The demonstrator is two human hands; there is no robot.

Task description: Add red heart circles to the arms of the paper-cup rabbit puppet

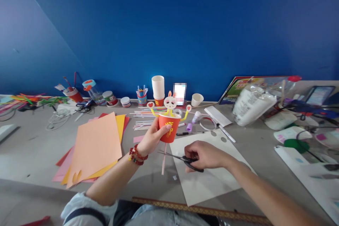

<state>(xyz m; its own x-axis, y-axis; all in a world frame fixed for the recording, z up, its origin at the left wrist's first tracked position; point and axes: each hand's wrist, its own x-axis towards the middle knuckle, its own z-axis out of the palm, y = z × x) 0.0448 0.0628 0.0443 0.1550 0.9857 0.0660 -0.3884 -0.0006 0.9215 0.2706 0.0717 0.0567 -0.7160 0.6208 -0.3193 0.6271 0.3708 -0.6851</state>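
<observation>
My left hand (152,137) is wrapped round a red paper cup (168,136) with yellow lettering. A paper rabbit head (170,102) rises from the cup's top, between two yellow arms that end in white discs with red hearts. Below the cup hangs a pale striped straw (163,164). In my right hand (202,155) is a pair of dark-handled scissors (191,162), fingers in the loops. Its blades point left and reach across the straw, slightly parted; I cannot tell whether they touch it. Under this hand lies a white paper sheet (209,182) with holes cut in it.
Coloured paper sheets (97,144) are stacked at left. Straws (143,124), a glue stick (196,117), a black pen (182,134) and a tape ring (208,124) lie beyond my hands. White paper cups (158,86) stand along the blue wall. A plastic-wrapped bundle (250,104) sits at right.
</observation>
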